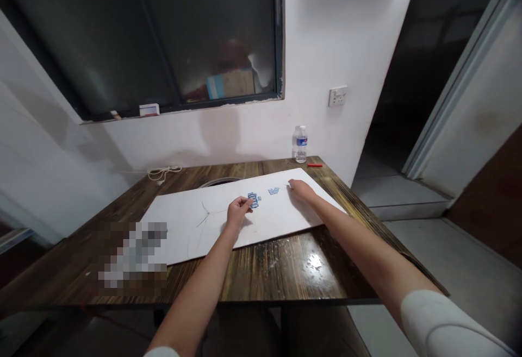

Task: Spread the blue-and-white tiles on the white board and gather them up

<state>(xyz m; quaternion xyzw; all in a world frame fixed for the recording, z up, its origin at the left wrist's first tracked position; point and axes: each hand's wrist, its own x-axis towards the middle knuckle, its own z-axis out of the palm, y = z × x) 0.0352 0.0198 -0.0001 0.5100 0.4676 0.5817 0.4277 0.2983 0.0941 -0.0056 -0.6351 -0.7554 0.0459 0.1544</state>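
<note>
A white board (220, 224) lies across the wooden table, with thin dark lines on its left half. My left hand (238, 211) is closed in a pinch at the left edge of a cluster of small blue-edged pieces (253, 200). Just right of these, a second blue-edged group (273, 190) lies on the board. Farther right, my right hand (300, 188) is over the board with its fingertips pressed together. Whatever is between those fingertips is too small to make out.
A water bottle (300, 145) and a red stick-like object (315, 165) stand and lie at the table's back right corner. White cable (163, 172) is coiled at the back left. Part of a round rim (220, 181) shows behind the board. The table (261, 275) has wet-looking spots in front.
</note>
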